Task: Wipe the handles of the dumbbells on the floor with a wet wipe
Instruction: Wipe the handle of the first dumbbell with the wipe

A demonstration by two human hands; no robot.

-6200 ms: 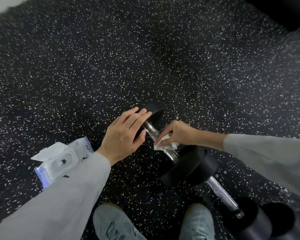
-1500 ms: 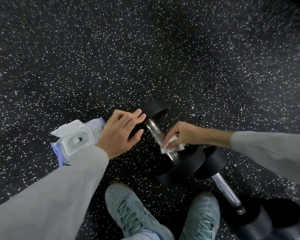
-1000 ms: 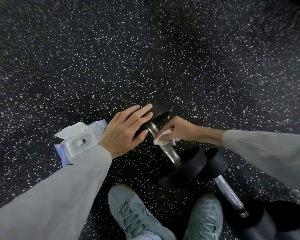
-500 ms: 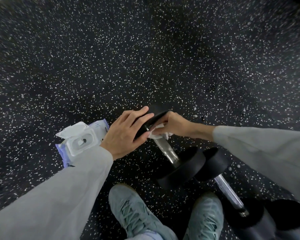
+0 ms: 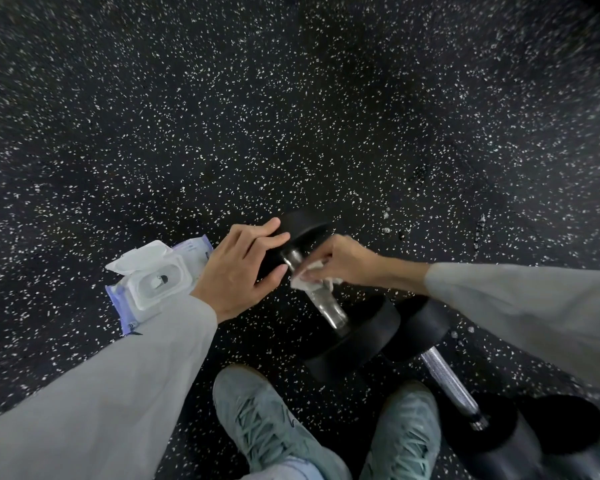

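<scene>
Right hand (image 5: 343, 261) pinching wet wipe (image 5: 303, 280) around dumbbell handle (image 5: 321, 299), left hand (image 5: 239, 268) curled over far weight head (image 5: 305, 225) (fingers loosely bent)

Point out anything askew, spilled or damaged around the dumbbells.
Only the wipes pack stands out: it lies on the floor with its flip lid open. The dumbbell being wiped and the second dumbbell look intact; no spill shows.

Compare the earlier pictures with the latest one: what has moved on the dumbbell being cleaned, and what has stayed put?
The right hand has slid the wet wipe back and forth along the handle; it reached the far weight half a second ago and has now come slightly back. The left hand still steadies the far weight. The wipe pack stays open, and the second dumbbell is untouched.
</scene>
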